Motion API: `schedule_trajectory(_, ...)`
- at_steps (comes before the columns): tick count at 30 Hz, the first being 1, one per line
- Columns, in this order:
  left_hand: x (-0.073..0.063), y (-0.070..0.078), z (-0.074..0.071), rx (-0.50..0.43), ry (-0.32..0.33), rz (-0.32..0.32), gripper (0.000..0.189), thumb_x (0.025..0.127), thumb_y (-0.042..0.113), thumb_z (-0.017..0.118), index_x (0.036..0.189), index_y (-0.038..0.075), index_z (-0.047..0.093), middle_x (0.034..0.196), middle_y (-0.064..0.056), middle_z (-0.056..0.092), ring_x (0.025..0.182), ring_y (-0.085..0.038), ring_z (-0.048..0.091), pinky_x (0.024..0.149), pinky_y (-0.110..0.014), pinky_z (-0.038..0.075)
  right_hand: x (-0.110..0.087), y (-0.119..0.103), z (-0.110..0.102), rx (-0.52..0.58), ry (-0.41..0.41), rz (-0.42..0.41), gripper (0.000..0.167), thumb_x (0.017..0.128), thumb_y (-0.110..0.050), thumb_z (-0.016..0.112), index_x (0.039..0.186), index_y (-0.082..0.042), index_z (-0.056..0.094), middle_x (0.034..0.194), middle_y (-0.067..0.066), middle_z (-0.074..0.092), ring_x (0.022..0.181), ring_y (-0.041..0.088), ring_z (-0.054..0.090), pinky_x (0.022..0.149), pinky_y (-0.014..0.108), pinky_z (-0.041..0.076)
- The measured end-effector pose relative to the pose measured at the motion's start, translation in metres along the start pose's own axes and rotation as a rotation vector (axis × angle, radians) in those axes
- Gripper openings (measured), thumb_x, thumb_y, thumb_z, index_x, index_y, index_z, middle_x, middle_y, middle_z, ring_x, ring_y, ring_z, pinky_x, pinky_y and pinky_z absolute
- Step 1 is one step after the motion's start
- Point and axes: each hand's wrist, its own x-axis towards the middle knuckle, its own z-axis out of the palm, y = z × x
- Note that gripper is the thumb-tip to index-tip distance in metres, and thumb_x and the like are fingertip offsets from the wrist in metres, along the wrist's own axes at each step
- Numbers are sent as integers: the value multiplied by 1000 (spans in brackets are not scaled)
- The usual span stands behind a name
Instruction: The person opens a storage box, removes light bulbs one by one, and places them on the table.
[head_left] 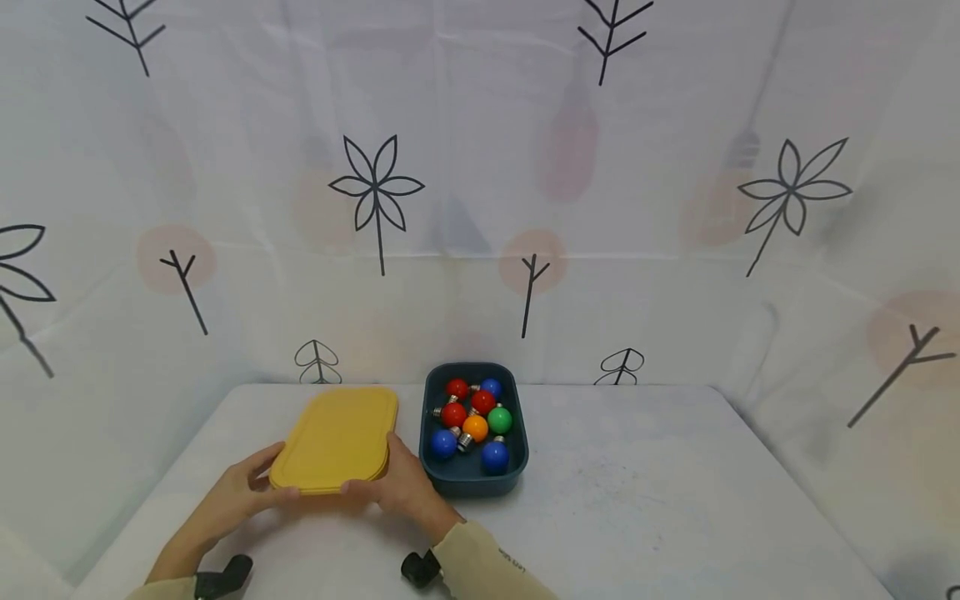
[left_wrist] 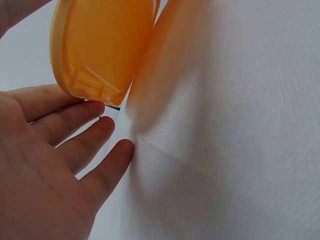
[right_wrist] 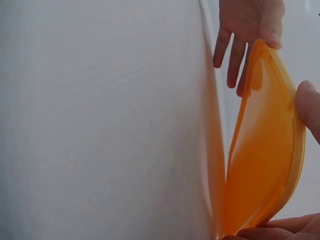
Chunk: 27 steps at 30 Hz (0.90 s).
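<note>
A yellow plastic lid [head_left: 337, 437] with rounded corners is held between both hands, its near edge raised off the white tabletop. My left hand [head_left: 232, 500] holds the near left corner, thumb at the front edge and index finger along the side. In the left wrist view, the other fingers of the left hand [left_wrist: 55, 145] spread loosely below the lid [left_wrist: 105, 45]. My right hand [head_left: 405, 487] grips the right side near its front corner. From the right wrist view, the lid's hollow underside [right_wrist: 265, 135] shows, tilted above the table.
Just right of the lid stands a dark blue tub [head_left: 474, 486]. Inside lie several small bulbs with metal screw bases, including a green bulb [head_left: 499, 420] and an orange bulb [head_left: 476, 428]. A patterned white curtain [head_left: 450, 317] hangs behind the table [head_left: 637, 483].
</note>
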Motion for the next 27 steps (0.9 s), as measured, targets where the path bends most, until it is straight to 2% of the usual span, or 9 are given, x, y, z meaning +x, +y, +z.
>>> schedule_trajectory(3,0,0,0,12,-3,-1,98,78,44,76,147,-6,26,148,-29,31,127,-45,43,96,-46,48,0,0,0,-5,-10,24,91,64,-47,86,138,-18,41,132,-4,52,104,16,49,106,43,38)
schedule_trajectory(10,-1,0,1,23,-16,-19,100,77,45,77,147,-6,26,148,-29,30,126,-46,44,96,-47,48,1,0,-1,-10,-25,47,91,64,-45,87,138,-18,41,131,-2,53,104,17,50,106,43,39)
schedule_trajectory(18,0,-3,0,19,-20,4,98,78,43,77,146,-6,26,148,-30,30,125,-46,44,96,-47,48,1,1,-2,-25,-39,55,98,63,-45,87,142,-16,37,137,1,50,108,19,50,107,45,38)
schedule_trajectory(24,0,-3,-2,47,-28,-19,96,79,43,75,148,-3,26,148,-33,25,126,-51,40,97,-55,45,1,1,-2,-27,-39,76,102,66,-46,85,147,-13,32,143,5,45,114,22,49,109,47,35)
schedule_trajectory(27,-1,-1,-3,46,-38,-10,94,81,42,74,148,-2,26,149,-34,23,126,-54,38,96,-58,44,0,1,-2,-29,-38,85,104,67,-48,84,149,-13,30,146,6,42,119,23,48,110,48,33)
